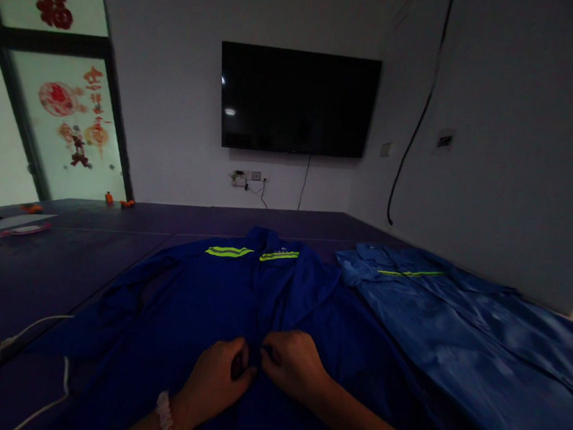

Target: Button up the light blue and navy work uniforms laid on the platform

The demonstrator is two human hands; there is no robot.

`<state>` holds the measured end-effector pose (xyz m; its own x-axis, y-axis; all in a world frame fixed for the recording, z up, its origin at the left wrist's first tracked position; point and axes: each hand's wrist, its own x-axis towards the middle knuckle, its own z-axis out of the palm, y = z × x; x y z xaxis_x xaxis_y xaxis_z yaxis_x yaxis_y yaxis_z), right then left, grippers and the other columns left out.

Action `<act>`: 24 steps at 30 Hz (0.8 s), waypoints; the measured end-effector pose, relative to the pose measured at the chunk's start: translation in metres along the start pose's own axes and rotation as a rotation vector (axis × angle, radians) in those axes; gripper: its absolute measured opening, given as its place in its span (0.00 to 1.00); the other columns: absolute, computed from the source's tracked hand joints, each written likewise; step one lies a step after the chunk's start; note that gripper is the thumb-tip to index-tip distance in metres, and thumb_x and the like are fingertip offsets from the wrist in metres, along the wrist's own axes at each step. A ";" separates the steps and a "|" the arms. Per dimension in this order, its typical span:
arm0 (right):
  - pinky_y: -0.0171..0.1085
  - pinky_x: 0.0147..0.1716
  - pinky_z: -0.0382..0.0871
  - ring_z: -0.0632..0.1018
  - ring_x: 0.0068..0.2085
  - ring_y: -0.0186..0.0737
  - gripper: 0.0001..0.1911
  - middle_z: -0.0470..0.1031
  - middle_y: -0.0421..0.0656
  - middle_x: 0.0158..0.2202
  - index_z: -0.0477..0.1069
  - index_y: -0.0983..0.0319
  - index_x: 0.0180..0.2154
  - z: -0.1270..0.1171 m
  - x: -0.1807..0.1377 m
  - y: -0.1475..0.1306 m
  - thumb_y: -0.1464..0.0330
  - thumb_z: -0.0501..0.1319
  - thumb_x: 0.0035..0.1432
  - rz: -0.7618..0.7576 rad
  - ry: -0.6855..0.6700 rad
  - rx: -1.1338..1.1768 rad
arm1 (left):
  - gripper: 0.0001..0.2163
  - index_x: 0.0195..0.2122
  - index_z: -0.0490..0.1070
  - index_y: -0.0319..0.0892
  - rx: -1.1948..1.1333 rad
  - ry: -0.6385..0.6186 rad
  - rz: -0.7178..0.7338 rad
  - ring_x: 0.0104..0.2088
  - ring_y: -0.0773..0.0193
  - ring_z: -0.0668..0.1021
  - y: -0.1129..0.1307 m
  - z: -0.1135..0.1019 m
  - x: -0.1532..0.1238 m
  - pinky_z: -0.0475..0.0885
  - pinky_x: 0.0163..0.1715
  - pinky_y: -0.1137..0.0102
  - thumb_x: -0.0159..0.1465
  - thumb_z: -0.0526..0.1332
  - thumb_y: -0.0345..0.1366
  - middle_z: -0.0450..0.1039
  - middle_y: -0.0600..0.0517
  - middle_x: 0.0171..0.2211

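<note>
A dark blue work jacket (199,301) with yellow-green and grey reflective strips across its chest lies spread on the purple table, collar pointing away from me. My left hand (219,376), with a pale scrunchie on its wrist, is curled at the jacket's front opening, thumb and fingers closed on the cloth edge. Just to its right, my right hand (293,363) is pinched on the opposite front edge, slightly farther up. A narrow gap separates the two hands. The fingertips and the exact bit of cloth in them are hard to see in the dim light.
A lighter blue garment (456,337) with a yellow-green strip lies to the right. A white cable (66,376) runs at the lower left, near a pixelated patch. Small orange objects (109,197) sit at the table's far left. A television (299,102) hangs on the wall ahead.
</note>
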<state>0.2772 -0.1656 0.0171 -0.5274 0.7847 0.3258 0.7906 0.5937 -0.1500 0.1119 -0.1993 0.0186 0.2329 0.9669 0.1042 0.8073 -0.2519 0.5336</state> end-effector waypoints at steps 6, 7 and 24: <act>0.32 0.23 0.51 0.75 0.27 0.32 0.11 0.75 0.38 0.27 0.69 0.60 0.31 -0.002 0.003 0.003 0.67 0.50 0.57 0.173 0.026 -0.003 | 0.10 0.23 0.63 0.39 -0.252 -0.143 -0.046 0.26 0.70 0.66 0.007 -0.004 -0.007 0.60 0.26 0.76 0.52 0.59 0.40 0.63 0.56 0.23; 0.32 0.23 0.52 0.75 0.27 0.32 0.11 0.76 0.38 0.27 0.69 0.59 0.31 -0.002 0.003 0.003 0.66 0.49 0.57 0.195 0.032 -0.007 | 0.10 0.24 0.62 0.39 -0.310 -0.179 -0.044 0.26 0.71 0.65 0.007 -0.006 -0.008 0.60 0.27 0.76 0.51 0.60 0.41 0.62 0.57 0.23; 0.30 0.26 0.59 0.73 0.28 0.33 0.09 0.74 0.39 0.29 0.70 0.58 0.36 -0.020 -0.001 0.002 0.64 0.54 0.55 0.254 0.250 0.154 | 0.18 0.18 0.61 0.38 -0.514 -0.429 -0.073 0.21 0.74 0.62 0.005 -0.017 -0.007 0.54 0.21 0.76 0.38 0.69 0.42 0.60 0.61 0.17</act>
<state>0.2855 -0.1683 0.0352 -0.2138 0.8535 0.4752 0.8200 0.4212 -0.3876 0.1048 -0.2066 0.0348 0.4679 0.8525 -0.2333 0.4929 -0.0326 0.8695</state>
